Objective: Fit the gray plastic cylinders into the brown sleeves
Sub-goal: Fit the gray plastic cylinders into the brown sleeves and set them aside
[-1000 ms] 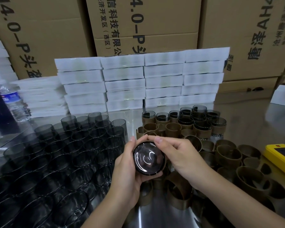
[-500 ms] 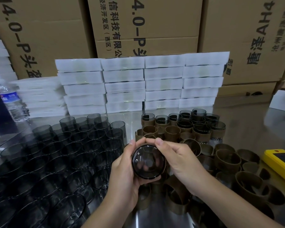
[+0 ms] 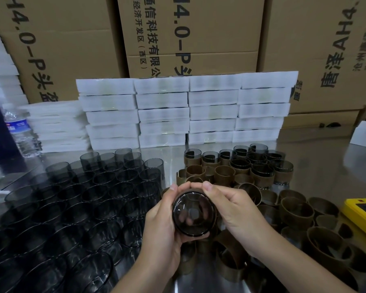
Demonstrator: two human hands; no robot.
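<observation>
A gray translucent plastic cylinder (image 3: 193, 214) is held between both hands with its closed round end facing me. My left hand (image 3: 163, 227) grips it from the left and below. My right hand (image 3: 235, 210) curls round it from the right, and a thin brown sleeve edge (image 3: 213, 224) shows there; how far the sleeve covers the cylinder is hidden. Several bare gray cylinders (image 3: 72, 199) stand in rows on the left. Loose brown sleeves (image 3: 296, 210) lie on the right. Sleeved cylinders (image 3: 260, 168) stand behind them.
A steel table (image 3: 325, 161) carries everything. Stacks of white foam trays (image 3: 186, 111) line the back, with cardboard boxes (image 3: 190, 34) behind. A water bottle (image 3: 21, 132) stands at far left. A yellow device (image 3: 361, 216) lies at the right edge.
The cylinder in my hands has turned slightly and the reflections on its round end have shifted. The hands stay in nearly the same place.
</observation>
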